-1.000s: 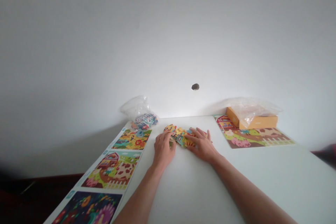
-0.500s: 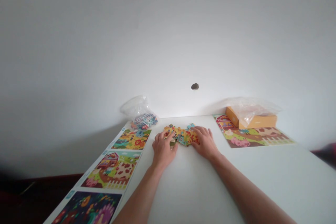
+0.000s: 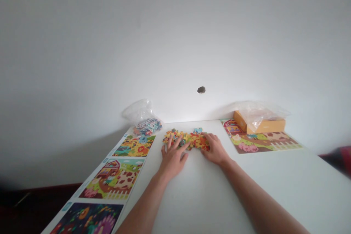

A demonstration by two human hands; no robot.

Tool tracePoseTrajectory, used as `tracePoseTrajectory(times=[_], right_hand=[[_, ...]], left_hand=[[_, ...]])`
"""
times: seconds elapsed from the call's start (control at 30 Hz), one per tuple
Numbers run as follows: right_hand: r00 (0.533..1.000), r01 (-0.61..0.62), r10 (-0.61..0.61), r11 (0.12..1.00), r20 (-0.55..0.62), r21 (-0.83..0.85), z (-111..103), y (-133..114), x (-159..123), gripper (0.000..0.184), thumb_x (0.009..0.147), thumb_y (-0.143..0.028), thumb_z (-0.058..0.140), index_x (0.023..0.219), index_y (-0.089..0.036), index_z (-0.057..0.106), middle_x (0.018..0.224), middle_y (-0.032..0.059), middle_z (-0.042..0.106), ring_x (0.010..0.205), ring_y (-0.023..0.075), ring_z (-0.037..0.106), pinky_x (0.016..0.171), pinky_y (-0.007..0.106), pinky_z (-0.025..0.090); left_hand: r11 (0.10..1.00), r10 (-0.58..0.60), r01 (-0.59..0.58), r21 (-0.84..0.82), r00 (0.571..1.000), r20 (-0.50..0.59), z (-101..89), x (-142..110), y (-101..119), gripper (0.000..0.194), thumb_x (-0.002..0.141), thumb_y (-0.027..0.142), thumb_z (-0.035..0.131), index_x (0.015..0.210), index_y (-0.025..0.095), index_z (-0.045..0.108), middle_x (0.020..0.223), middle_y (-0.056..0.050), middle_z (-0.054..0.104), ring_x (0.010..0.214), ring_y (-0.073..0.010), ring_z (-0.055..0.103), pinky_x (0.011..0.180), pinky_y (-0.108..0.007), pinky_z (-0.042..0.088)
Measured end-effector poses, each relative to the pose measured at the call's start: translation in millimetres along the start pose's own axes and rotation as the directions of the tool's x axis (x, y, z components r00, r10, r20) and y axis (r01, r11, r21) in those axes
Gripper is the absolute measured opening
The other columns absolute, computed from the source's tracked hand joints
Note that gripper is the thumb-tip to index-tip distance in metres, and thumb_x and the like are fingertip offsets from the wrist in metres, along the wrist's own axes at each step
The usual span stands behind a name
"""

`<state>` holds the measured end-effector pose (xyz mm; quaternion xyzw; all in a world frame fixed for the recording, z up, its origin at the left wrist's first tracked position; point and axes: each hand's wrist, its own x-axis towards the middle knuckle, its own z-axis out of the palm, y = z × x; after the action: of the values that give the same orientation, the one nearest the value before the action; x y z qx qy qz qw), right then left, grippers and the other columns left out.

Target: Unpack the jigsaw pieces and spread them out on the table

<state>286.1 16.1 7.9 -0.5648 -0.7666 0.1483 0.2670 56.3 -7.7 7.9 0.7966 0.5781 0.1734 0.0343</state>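
A loose pile of puzzle pieces (image 3: 197, 142), mostly yellow, orange and red, is located on the white surface (image 3: 197, 193), ahead of the forearms and near the wall (image 3: 170, 44). A light-blue piece (image 3: 197, 130) is seen at its far edge. The left hand (image 3: 172, 159) is laid palm down at the near left of the pile; its fingers are spread, with the tips placed over pieces. The right hand (image 3: 216, 150) is set against the right end, fingers curved and held close together; whether a piece is pinched cannot be told. To the left, a sheet of printed pictures (image 3: 109, 179) is laid along the edge, with a clear bag of pieces (image 3: 149, 126) beyond it. At right, a farm-scene sheet (image 3: 270, 144) is partly covered by a yellow box (image 3: 267, 127), over which clear plastic (image 3: 253, 113) is draped.
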Motion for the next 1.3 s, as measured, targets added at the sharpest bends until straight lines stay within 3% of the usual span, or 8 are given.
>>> tracePoseTrajectory(times=[0.3, 0.47, 0.57, 0.67, 0.8, 1.0, 1.13, 1.3], right_hand=[[0.994, 0.024, -0.010, 0.990, -0.105, 0.141, 7.1, 1.2, 5.2, 0.063, 0.075, -0.019, 0.067, 0.136, -0.023, 0.051, 0.131, 0.0093, 0.054, 0.123, 0.0235, 0.052, 0.107, 0.036, 0.040], [0.992, -0.061, 0.059, 0.998, -0.114, -0.011, 5.8, -1.2, 3.5, 0.066, 0.074, -0.010, 0.058, 0.138, -0.024, 0.048, 0.133, 0.0101, 0.056, 0.127, 0.0279, 0.048, 0.116, 0.055, 0.021], [0.984, -0.159, 0.156, 0.986, -0.084, -0.039, 5.0, -3.6, 3.1, 0.065, 0.077, -0.019, 0.061, 0.140, -0.021, 0.045, 0.134, 0.0125, 0.056, 0.129, 0.0328, 0.045, 0.114, 0.066, 0.012], [0.985, -0.167, 0.165, 0.985, -0.054, -0.039, 5.0, -6.2, 3.9, 0.061, 0.081, -0.036, 0.066, 0.138, -0.022, 0.047, 0.136, 0.0122, 0.057, 0.131, 0.0347, 0.042, 0.112, 0.068, 0.009], [0.988, -0.149, 0.146, 0.987, -0.049, -0.059, 5.3, -7.3, 5.0, 0.054, 0.083, -0.036, 0.066, 0.134, -0.026, 0.052, 0.132, 0.0094, 0.061, 0.128, 0.0334, 0.044, 0.112, 0.068, 0.008], [0.963, -0.133, 0.122, 0.991, -0.241, -0.030, 6.2, 1.1, 6.8, 0.045, 0.082, -0.020, 0.061, 0.127, -0.024, 0.059, 0.114, 0.0085, 0.065, 0.113, 0.0285, 0.055, 0.111, 0.059, 0.023], [0.915, 0.007, 0.074, 0.980, -0.396, 0.199, 6.8, 3.6, 7.8, 0.029, 0.087, -0.019, 0.049, 0.110, -0.019, 0.066, 0.090, 0.0064, 0.064, 0.083, 0.0196, 0.061, 0.086, 0.036, 0.049], [0.886, 0.010, 0.098, 0.973, -0.454, 0.229, 7.3, 4.7, 9.0, 0.030, 0.092, -0.023, 0.042, 0.100, -0.019, 0.070, 0.093, 0.0084, 0.066, 0.084, 0.0192, 0.063, 0.077, 0.031, 0.050]], left_hand=[[0.993, -0.111, 0.112, 0.027, 0.993, -0.050, -4.6, 0.4, 3.1, 0.044, 0.088, 0.031, 0.057, 0.129, 0.045, 0.059, 0.153, 0.005, 0.044, 0.143, -0.0359, 0.030, 0.109, -0.064, 0.029], [0.990, -0.133, 0.136, 0.040, 0.988, -0.080, -3.8, 2.0, -1.6, 0.045, 0.087, 0.032, 0.058, 0.131, 0.041, 0.059, 0.153, 0.002, 0.043, 0.145, -0.0370, 0.027, 0.112, -0.060, 0.028], [0.993, -0.111, 0.114, 0.032, 0.991, -0.078, -3.7, 1.9, -3.6, 0.047, 0.086, 0.030, 0.058, 0.132, 0.039, 0.059, 0.155, 0.001, 0.042, 0.146, -0.0369, 0.026, 0.113, -0.057, 0.029], [0.993, -0.112, 0.114, 0.026, 0.991, -0.076, -5.0, 1.5, -3.4, 0.047, 0.086, 0.029, 0.058, 0.132, 0.039, 0.060, 0.155, 0.000, 0.042, 0.145, -0.0377, 0.026, 0.113, -0.059, 0.029], [0.989, -0.145, 0.147, 0.022, 0.987, -0.064, -5.4, 1.7, -2.5, 0.047, 0.086, 0.031, 0.058, 0.132, 0.040, 0.059, 0.156, 0.001, 0.040, 0.146, -0.0397, 0.025, 0.109, -0.064, 0.031], [0.983, -0.184, 0.184, 0.004, 0.980, -0.075, -1.8, 2.1, -3.0, 0.047, 0.086, 0.031, 0.058, 0.132, 0.040, 0.059, 0.156, 0.000, 0.039, 0.146, -0.0412, 0.024, 0.107, -0.068, 0.031], [0.987, -0.157, 0.156, -0.024, 0.982, -0.100, -4.3, 2.8, -2.1, 0.046, 0.085, 0.030, 0.058, 0.131, 0.034, 0.062, 0.154, 0.000, 0.044, 0.145, -0.0392, 0.025, 0.111, -0.063, 0.029], [0.997, -0.065, 0.061, -0.046, 0.993, -0.096, -10.1, 1.0, -0.4, 0.049, 0.084, 0.028, 0.060, 0.132, 0.036, 0.059, 0.150, 0.004, 0.049, 0.145, -0.0358, 0.025, 0.113, -0.063, 0.025]])
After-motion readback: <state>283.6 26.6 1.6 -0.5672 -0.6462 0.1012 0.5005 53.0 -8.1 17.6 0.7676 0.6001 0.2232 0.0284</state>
